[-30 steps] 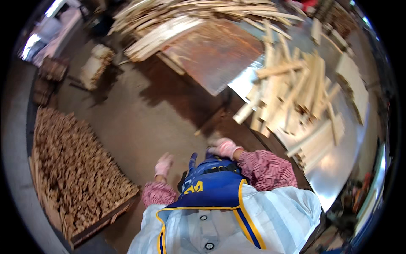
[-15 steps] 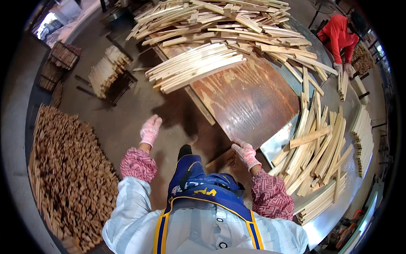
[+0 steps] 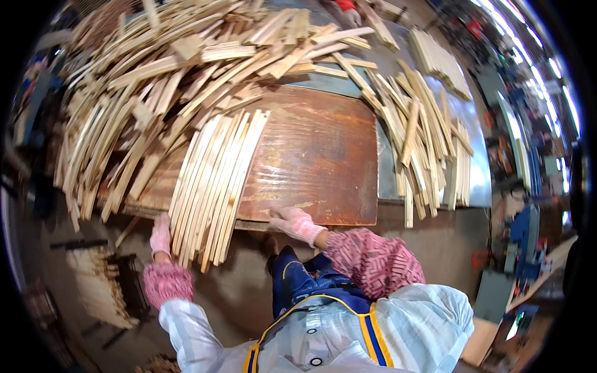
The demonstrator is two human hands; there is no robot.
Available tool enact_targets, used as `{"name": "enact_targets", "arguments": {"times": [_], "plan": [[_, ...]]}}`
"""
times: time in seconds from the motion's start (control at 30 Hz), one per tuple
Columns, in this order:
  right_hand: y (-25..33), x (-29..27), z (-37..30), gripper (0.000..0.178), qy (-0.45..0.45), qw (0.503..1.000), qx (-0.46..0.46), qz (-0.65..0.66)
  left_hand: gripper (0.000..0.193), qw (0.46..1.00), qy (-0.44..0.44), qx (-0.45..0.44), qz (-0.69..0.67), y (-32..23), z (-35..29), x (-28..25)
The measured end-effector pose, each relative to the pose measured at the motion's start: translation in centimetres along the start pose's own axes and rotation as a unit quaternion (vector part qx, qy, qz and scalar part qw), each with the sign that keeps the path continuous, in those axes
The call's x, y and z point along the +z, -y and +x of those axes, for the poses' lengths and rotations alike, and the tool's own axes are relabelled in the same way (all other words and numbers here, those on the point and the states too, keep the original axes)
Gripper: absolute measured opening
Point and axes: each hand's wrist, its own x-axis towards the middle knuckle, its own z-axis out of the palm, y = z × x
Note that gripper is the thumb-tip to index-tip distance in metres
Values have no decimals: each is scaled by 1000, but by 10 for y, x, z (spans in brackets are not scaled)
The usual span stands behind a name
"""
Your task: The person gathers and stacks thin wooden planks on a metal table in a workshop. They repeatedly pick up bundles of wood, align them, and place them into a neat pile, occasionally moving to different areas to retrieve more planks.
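A row of pale wooden strips (image 3: 214, 180) lies side by side on a worn brown board (image 3: 311, 152), their near ends jutting past its front edge. My left hand (image 3: 160, 236), in a pink glove, is at the left side of this row by the near ends, fingers stretched out; whether it touches the outermost strip I cannot tell. To the right of the row, my right hand (image 3: 295, 224), gloved alike, reaches over the board's front edge with its fingers extended. It holds nothing that I can see.
A large jumbled heap of wooden strips (image 3: 149, 74) covers the far left. More loose strips (image 3: 423, 130) lie on the metal tabletop (image 3: 479, 168) at right, near a neat stack (image 3: 438, 62). A rack of strips (image 3: 99, 283) stands on the floor at left. Another person's hand (image 3: 352, 17) shows far off.
My view has swung to the right. My left hand has gone from open air to beside the row of strips. My right hand has moved along the board's front edge toward the row.
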Motion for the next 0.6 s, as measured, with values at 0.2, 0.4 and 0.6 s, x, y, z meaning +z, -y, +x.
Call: {"name": "enact_targets", "arguments": {"times": [0.2,0.4,0.6], "plan": [[-1,12,73,78,-126,988,90,6,31,975,168,34,-142,-78,-40,-1],[-1,-22,91,84,-93,981,172,-10,18,947,245,26,-207,-129,-53,49],[-17,-61,71,73,-103,987,111,-53,35,977,187,85,-61,-194,-90,89]]}}
